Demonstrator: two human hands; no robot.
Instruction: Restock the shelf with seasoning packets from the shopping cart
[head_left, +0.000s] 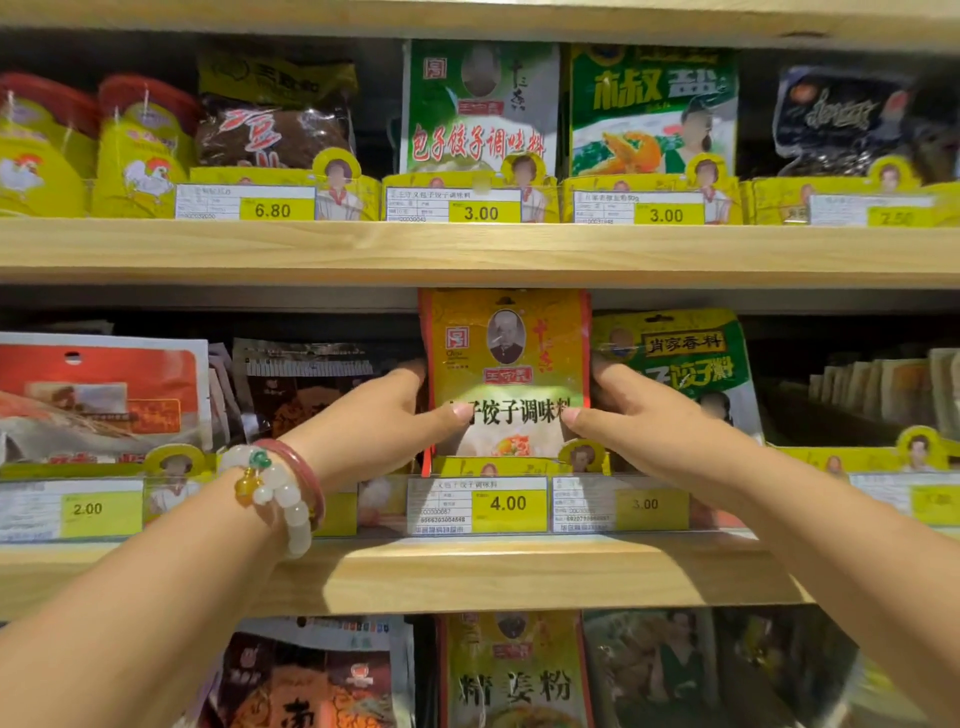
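Note:
A yellow seasoning packet (506, 364) with red edges stands upright on the middle wooden shelf (467, 571), above the 4.00 price tag (478, 504). My left hand (384, 421) grips its left edge, thumb pressed on the front. On the opposite edge my right hand (639, 415) holds it the same way. The packet's bottom sits behind a yellow cardboard tray front (519, 464). The shopping cart is out of view.
A green-and-yellow packet (680, 358) stands just right of the held one; dark and red packets (104, 400) fill the left. The upper shelf (467, 249) carries green packets and yellow jars. More packets (509, 675) hang below. Beaded bracelets (280, 488) circle my left wrist.

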